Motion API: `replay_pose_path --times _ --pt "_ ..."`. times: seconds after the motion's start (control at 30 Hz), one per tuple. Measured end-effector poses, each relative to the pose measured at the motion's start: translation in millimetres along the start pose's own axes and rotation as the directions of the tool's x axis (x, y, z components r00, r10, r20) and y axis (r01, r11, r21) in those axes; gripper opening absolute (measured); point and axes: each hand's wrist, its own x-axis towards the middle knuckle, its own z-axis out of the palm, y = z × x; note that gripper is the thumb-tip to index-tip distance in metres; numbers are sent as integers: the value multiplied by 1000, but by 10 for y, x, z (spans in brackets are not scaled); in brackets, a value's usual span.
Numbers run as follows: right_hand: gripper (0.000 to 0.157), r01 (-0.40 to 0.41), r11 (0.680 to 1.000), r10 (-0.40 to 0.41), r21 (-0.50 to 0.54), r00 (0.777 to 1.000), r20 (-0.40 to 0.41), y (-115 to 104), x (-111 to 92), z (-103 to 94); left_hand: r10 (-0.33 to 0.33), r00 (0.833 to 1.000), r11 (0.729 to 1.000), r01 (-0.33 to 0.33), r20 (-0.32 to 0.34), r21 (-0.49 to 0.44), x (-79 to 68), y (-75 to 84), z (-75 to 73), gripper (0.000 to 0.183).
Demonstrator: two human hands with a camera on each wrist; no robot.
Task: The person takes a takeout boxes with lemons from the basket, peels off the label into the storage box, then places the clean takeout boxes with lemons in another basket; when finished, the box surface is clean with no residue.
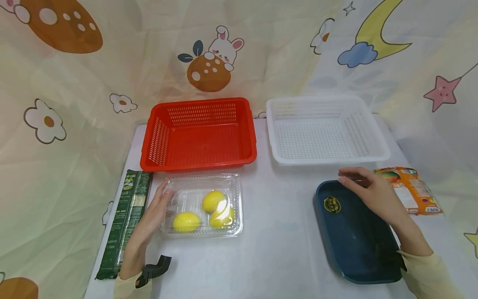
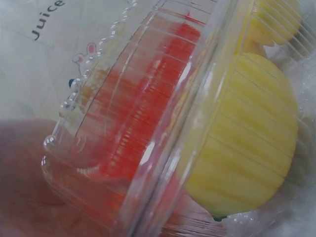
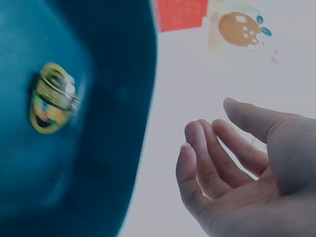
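Observation:
In the head view, a clear plastic box (image 1: 203, 230) with yellow lemons (image 1: 186, 221) inside sits left of the table's middle. My left hand (image 1: 151, 214) lies along its left side, fingers fairly straight and fingertips at the upper left corner. Close up in the left wrist view, the hand (image 2: 34, 182) touches the clear edge of the box, and a lemon (image 2: 247, 133) shows through the ribbed wall. Over the upper end of a dark blue tray (image 1: 358, 241) hovers my right hand (image 1: 373, 193). Its fingers (image 3: 212, 173) are loosely curled with nothing between them.
Behind the box stands a red basket (image 1: 205, 145), with a white basket (image 1: 321, 141) to its right. A long green packet (image 1: 125, 224) lies at the left edge. An orange packet (image 1: 412, 191) lies right of the tray. Printed cloth (image 1: 157, 54) hangs behind.

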Motion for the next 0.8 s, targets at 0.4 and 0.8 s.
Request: replay_pose_path --times 0.4,0.8 --pt "44 -45 997 52 67 993 -104 114 437 -390 16 1000 1000 -16 -1 -3 10 -3 1 65" --pt "52 -170 980 188 106 962 -199 362 931 -621 4 1000 1000 -4 0 -13 23 -32 -5 65"
